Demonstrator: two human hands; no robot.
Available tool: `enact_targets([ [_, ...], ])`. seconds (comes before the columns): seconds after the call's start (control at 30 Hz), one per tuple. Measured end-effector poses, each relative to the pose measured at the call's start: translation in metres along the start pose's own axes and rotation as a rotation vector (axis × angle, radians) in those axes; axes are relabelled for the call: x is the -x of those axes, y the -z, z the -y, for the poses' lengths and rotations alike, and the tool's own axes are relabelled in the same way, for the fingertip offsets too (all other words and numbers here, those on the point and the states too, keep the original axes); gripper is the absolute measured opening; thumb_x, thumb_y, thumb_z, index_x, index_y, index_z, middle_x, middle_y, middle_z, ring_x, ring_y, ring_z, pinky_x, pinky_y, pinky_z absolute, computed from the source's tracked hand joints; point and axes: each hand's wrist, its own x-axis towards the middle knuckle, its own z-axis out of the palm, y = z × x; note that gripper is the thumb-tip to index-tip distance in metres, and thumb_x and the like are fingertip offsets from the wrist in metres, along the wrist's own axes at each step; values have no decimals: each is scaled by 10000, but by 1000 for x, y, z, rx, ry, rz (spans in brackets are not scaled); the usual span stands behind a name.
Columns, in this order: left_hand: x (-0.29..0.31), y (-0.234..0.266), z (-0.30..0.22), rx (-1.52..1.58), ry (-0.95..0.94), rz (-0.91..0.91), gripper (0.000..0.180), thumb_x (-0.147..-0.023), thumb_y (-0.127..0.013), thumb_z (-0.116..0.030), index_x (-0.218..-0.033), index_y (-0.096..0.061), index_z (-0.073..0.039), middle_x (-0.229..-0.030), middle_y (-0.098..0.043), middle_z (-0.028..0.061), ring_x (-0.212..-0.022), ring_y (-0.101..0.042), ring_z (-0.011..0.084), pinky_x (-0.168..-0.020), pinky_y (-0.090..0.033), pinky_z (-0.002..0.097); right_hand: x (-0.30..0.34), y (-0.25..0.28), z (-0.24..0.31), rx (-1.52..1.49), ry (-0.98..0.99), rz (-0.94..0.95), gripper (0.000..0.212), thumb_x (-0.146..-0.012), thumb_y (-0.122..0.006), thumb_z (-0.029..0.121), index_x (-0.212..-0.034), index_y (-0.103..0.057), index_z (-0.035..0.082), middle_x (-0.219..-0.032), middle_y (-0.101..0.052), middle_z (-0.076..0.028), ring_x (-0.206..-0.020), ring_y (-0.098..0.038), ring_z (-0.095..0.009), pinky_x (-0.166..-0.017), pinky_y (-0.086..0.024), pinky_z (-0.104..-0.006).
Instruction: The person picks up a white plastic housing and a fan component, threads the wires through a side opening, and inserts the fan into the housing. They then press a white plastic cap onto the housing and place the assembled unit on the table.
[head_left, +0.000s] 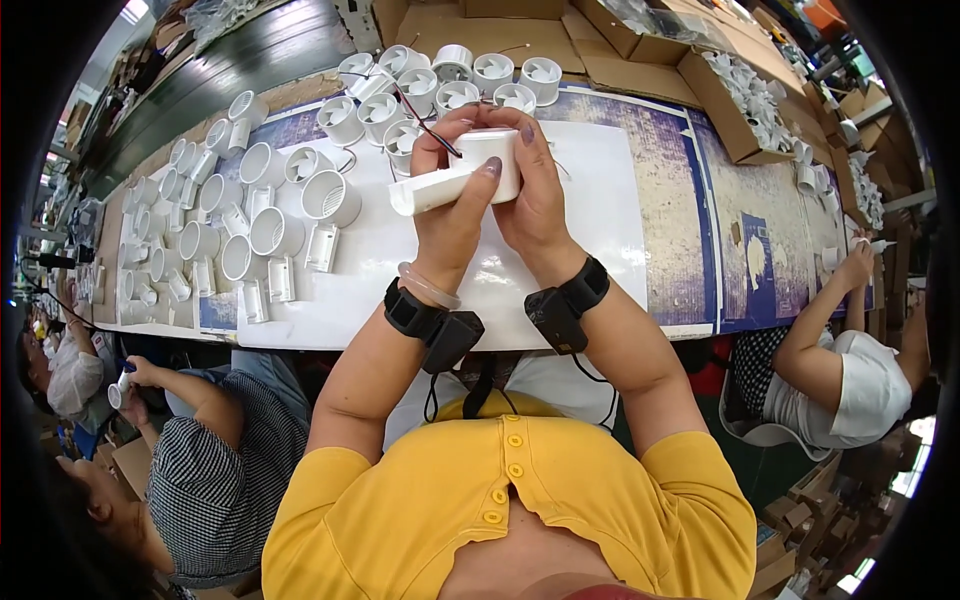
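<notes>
In front of me, over the table, both my hands grip a white plastic fan housing, round with a half-open handle shell pointing left. My left hand wraps its left side, the thumb pressed on the body by the handle. Cupped around the right side is my right hand, with fingers closed over the far edge. Dark and red wires come out near the left fingers. The inside of the housing is hidden from view. Just beyond my hands stand several white round housings with fan blades.
Several white housings with handles lie at the left. A white sheet covers the table before me. Cardboard boxes with small white parts stand at the far right. Co-workers sit on both sides: a checked sleeve left, a white sleeve right.
</notes>
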Motion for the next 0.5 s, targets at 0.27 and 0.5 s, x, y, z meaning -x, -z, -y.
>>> enact_targets([
  [0.27, 6, -14, 1, -78, 15, -71, 408, -801, -627, -37, -1155, -424, -45, -1219, -489, 136, -1175, -464, 223, -1026, -358, 354, 3, 7, -5, -103, -41, -54, 248, -980, -478, 291, -1108, -519, 83, -1120, -562, -56, -1051, -533, -166, -936, -436, -309],
  [0.5, -7, 9, 10, -438, -185, 74, 465, -783, -663, -55, -1178, -419, -35, -1224, -491, 148, -1200, -441, 223, -1022, -365, 338, -9, 12, -4, -200, -200, 34, 268, -938, -557, 248, -1127, -514, 64, -1076, -584, -55, -978, -561, -150, -881, -464, -290],
])
